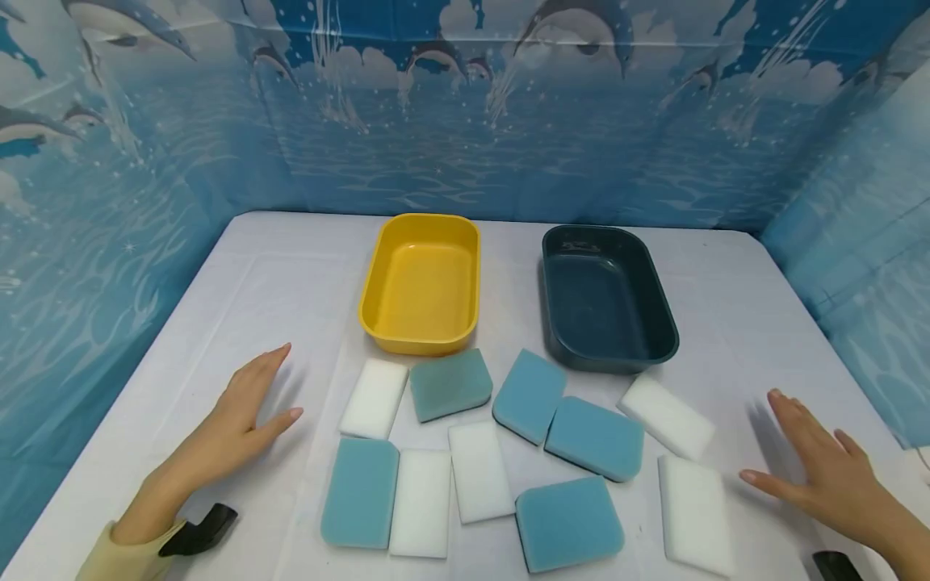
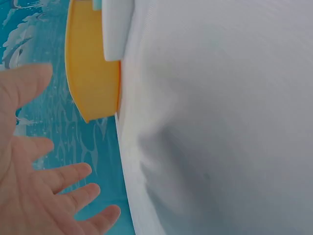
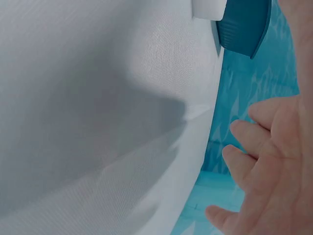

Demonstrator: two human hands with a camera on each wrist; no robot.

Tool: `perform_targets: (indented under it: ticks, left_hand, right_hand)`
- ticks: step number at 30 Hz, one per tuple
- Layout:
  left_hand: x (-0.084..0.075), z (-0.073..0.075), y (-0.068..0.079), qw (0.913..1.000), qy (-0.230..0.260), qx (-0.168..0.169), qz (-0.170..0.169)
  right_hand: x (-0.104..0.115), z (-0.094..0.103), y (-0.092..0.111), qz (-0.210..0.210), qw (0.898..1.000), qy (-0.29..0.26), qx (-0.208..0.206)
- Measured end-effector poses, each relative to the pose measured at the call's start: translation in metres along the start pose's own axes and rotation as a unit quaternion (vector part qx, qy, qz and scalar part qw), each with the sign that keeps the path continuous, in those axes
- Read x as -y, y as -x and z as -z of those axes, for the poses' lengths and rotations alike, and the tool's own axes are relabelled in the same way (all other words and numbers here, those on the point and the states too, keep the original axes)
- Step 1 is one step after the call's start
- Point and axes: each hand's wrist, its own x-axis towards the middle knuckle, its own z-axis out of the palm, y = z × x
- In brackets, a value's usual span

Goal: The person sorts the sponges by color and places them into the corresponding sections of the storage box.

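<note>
My left hand point(image 1: 228, 428) hovers over the left part of the table, fingers extended and thumb apart, holding nothing. At the right side my right hand point(image 1: 824, 476) is likewise spread above the cloth with nothing in it. Between them lie several blue sponges point(image 1: 359, 492) and several white sponges point(image 1: 420, 502), flat on the table. The white sponge point(image 1: 695, 515) at the front right is nearest to my right hand. Nearest my left hand are a white sponge point(image 1: 374, 399) and the left blue sponge. In both wrist views the palms and fingers are bare.
A yellow rectangular dish point(image 1: 420, 282) stands at the back middle, with a dark teal dish point(image 1: 606, 298) to its right. White cloth point(image 1: 276, 282) covers the table. Blue dolphin-print curtains point(image 1: 465, 121) hang behind and along both sides. Black bands point(image 1: 199, 531) sit by the wrists.
</note>
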Motion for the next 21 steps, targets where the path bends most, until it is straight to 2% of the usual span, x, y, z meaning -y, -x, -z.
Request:
perform_targets:
  ticks: [3, 7, 11, 13, 16, 21]
  left_hand:
    - [-0.006, 0.003, -0.003, 0.9995, 0.028, -0.014, 0.012]
    - [-0.010, 0.003, -0.009, 0.9980, 0.044, -0.045, 0.007]
    - [-0.011, 0.004, -0.018, 0.9926, 0.101, -0.066, 0.013]
    - [-0.014, 0.004, -0.024, 0.9879, 0.140, -0.061, 0.027]
    - [-0.018, 0.003, -0.034, 0.9832, 0.170, -0.040, 0.053]
    - [-0.026, -0.003, -0.054, 0.9731, 0.219, 0.003, 0.071]
  right_hand:
    - [-0.002, -0.002, 0.002, 0.007, 1.000, -0.009, -0.006]
    - [-0.001, -0.001, 0.003, 0.012, 1.000, -0.017, -0.007]
    - [0.001, -0.002, 0.004, 0.014, 1.000, -0.024, -0.007]
    - [0.001, -0.002, 0.004, 0.014, 1.000, -0.026, -0.007]
    - [0.002, -0.003, 0.005, 0.011, 1.000, -0.024, -0.006]
    - [0.003, -0.005, 0.005, 0.013, 1.000, -0.026, -0.005]
